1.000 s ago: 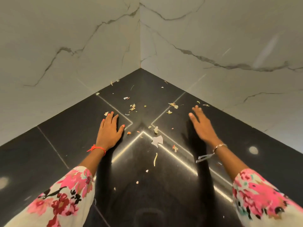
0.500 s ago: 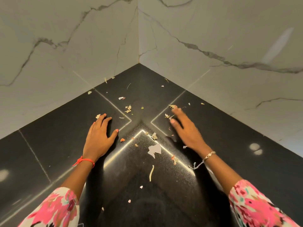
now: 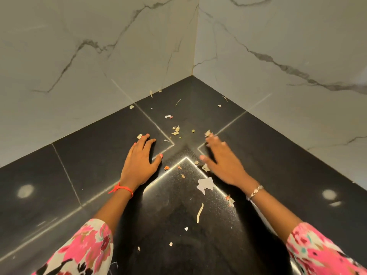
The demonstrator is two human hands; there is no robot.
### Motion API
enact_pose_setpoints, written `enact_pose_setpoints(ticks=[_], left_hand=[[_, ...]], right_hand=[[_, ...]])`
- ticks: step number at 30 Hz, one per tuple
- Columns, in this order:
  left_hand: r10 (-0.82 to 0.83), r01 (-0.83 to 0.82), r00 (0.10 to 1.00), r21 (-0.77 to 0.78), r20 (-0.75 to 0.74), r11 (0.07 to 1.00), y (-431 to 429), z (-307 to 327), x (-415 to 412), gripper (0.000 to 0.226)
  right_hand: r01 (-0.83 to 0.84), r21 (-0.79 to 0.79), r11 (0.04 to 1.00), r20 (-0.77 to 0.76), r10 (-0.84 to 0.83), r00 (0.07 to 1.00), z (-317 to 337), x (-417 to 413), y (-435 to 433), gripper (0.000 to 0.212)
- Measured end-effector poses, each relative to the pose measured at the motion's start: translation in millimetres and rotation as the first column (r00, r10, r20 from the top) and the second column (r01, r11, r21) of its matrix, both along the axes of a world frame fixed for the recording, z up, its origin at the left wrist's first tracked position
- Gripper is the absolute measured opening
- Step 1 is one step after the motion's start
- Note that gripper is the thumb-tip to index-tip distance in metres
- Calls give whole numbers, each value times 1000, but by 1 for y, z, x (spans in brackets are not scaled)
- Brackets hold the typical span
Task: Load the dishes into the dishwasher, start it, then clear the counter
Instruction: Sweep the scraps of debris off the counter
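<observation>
With both grips apart, left hand [image 3: 139,163] flat on the dark desk [image 3: 95,155] and right hand [image 3: 224,165] blurred among the scraps [image 3: 175,131], a careless sweep could scatter them cornerwards.

scraps [image 3: 175,130] lie on the counter [image 3: 89,155] between left hand [image 3: 139,163] and right hand [image 3: 224,163]; walls [image 3: 99,46] behind

- This looks like a kitchen, probably in a home, seen at an inner corner of the worktop.
- The counter [image 3: 95,159] is glossy black speckled stone in slabs with thin joints, and fills the lower half of the frame.
- 2 walls [image 3: 99,56] of white marble-look tile with grey veins meet at upper centre.
- Dry peelings and scraps [image 3: 175,131] lie strewn near that corner.
- Round lamp reflections [image 3: 25,191] shine at left and right.
</observation>
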State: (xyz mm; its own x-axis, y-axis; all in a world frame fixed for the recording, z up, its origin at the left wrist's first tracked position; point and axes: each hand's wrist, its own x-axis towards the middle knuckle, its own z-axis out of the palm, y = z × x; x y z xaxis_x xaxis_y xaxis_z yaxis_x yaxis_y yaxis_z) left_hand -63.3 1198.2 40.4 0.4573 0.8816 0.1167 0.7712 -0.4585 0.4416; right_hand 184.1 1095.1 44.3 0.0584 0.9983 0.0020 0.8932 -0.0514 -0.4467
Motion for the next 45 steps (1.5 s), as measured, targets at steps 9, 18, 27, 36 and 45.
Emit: enact_pose_setpoints(ticks=[9, 18, 27, 36, 45], left_hand=[[122, -93, 944, -106, 308, 990, 42, 20, -23, 43], [150, -144, 985, -75, 85, 987, 95, 1, -46, 46], [193, -191, 978, -37, 74, 981, 93, 1, -41, 48], [211, -210, 975, -29, 64, 977, 96, -5, -42, 55], [225, -225, 973, -12, 54, 974, 97, -6, -43, 55]], right_hand=[[203, 51, 978, -71, -200, 977, 18, 64, 107, 58], [133, 37, 990, -97, -129, 987, -1, 63, 167, 65], [65, 2, 998, 175, -64, 982, -4, 34, 193, 70], [-295, -10, 955, -185, 289, 939, 6, -23, 229, 64], [-213, 119, 970, -172, 232, 958, 11, -49, 275, 42]])
